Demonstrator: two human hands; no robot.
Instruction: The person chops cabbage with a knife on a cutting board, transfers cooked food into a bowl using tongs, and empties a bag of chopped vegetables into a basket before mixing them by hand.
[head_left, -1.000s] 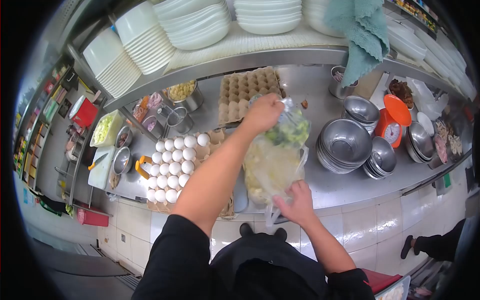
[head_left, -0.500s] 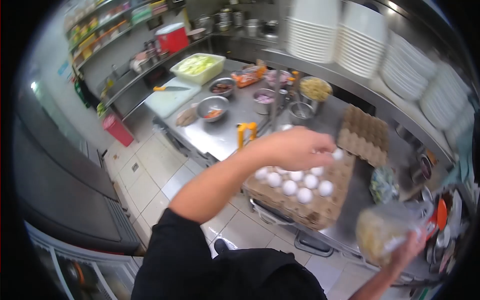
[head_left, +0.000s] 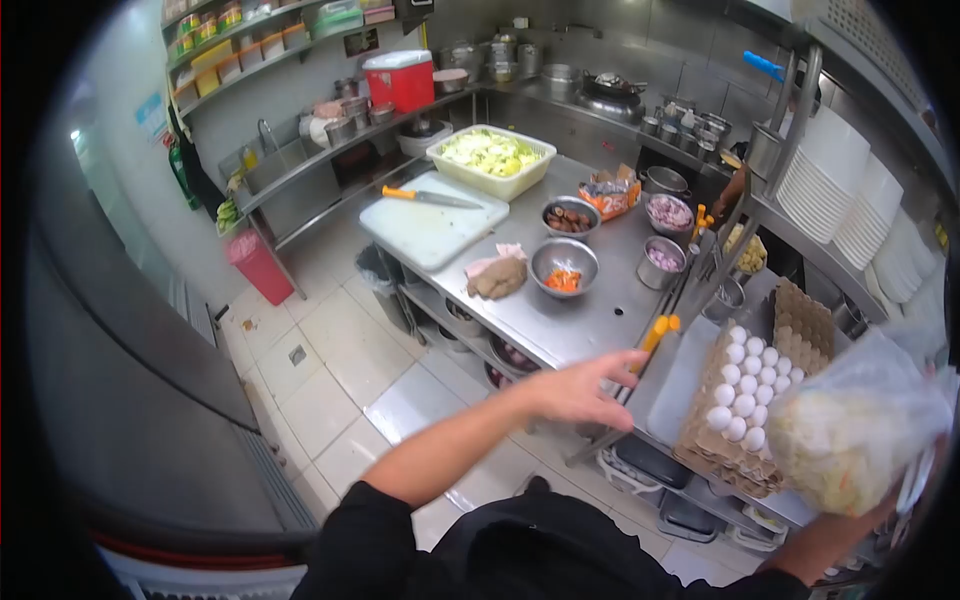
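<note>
My left hand (head_left: pixel 590 393) is empty, its fingers apart, in front of orange handles (head_left: pixel 661 330) at the counter edge. At the far right, my right hand (head_left: pixel 915 490) grips a clear plastic bag (head_left: pixel 850 425) with pale yellow contents; its fingers are partly hidden behind the bag. White eggs (head_left: pixel 743 404) sit in a cardboard tray (head_left: pixel 708 440) between my hands, just left of the bag. Behind the eggs lies an empty egg carton (head_left: pixel 802 322).
Beyond are a cutting board (head_left: pixel 425 235) with a knife (head_left: pixel 440 199), a tub of chopped greens (head_left: pixel 520 185), and metal bowls (head_left: pixel 548 262). White dishes (head_left: pixel 820 180) stand on the right shelf. A pink bin (head_left: pixel 262 268) stands on the floor at left.
The view has swung left. My left hand has let go of the bag's upper part and moved left past the eggs, opening. The bag now hangs from my right hand, off the counter.
</note>
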